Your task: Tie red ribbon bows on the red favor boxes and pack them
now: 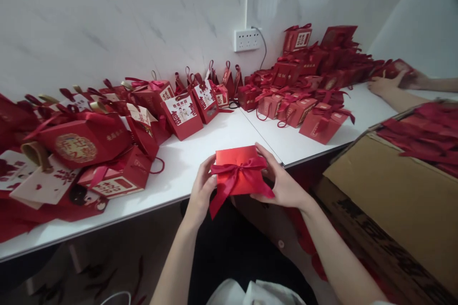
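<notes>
I hold a small red gift box (239,171) tied with a red ribbon bow in front of me, just off the front edge of the white table (200,147). My left hand (202,188) grips its left side, fingers curled round the edge. My right hand (281,178) grips its right side, thumb by the bow. The ribbon's tails hang down below the box.
Several red gift boxes and bags (182,114) crowd the table's back and left (82,145); more are piled at the far right (315,64). An open cardboard carton (397,190) holding red items stands at my right. Another person's hand (384,83) touches the far pile. A wall socket (246,39) is behind.
</notes>
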A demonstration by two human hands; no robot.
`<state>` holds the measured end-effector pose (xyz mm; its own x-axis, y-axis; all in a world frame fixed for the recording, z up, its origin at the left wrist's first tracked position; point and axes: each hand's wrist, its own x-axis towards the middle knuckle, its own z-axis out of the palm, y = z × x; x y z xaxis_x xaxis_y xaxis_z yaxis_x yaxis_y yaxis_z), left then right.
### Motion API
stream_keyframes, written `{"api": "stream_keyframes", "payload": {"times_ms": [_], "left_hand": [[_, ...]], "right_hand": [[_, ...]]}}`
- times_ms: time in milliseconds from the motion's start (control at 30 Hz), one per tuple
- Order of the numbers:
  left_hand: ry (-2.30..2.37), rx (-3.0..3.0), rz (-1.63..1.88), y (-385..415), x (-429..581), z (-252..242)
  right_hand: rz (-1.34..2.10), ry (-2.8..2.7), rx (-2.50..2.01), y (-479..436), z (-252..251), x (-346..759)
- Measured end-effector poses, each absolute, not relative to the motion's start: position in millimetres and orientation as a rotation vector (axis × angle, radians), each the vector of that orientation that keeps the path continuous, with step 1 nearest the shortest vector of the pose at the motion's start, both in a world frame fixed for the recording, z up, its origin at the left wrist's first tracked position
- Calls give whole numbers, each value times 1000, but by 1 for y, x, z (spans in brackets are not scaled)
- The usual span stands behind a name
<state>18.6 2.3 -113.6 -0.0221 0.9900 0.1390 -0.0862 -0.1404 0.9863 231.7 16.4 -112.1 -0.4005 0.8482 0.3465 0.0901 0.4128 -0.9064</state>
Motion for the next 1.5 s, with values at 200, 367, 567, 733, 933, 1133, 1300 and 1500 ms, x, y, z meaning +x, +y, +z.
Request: {"api": "stream_keyframes", "payload": {"times_ms": [200,367,567,733,933,1133,1300,1500], "left_hand": [[1135,1275,1331,5,23,-106],[1209,1280,1291,3,26,-97],[1258,1247,1269,-5,37,-86],[1261,1130,1385,-5,41,-86],[1455,1126,1378,-3,47,-81],[1537,1120,1377,-2,51,-81],[1532,1085,1435,-3,56,-79],[1556,1055,1472,-4,60,-78]], "right_hand": [[1251,-1751,-851,32,-123,224],[1432,-1587,-853,14,-121,232],[1274,-1422,-1057,-6,-103,217],[1254,-1399,-1028,-11,-100,205],[1300,-1372,-930,-11,-110,206],[1307,-1426,-866,-11,-117,210],[1334,-1439,-821,-7,-123,215],[940,-1219,-910,-28,-134,211]]}}
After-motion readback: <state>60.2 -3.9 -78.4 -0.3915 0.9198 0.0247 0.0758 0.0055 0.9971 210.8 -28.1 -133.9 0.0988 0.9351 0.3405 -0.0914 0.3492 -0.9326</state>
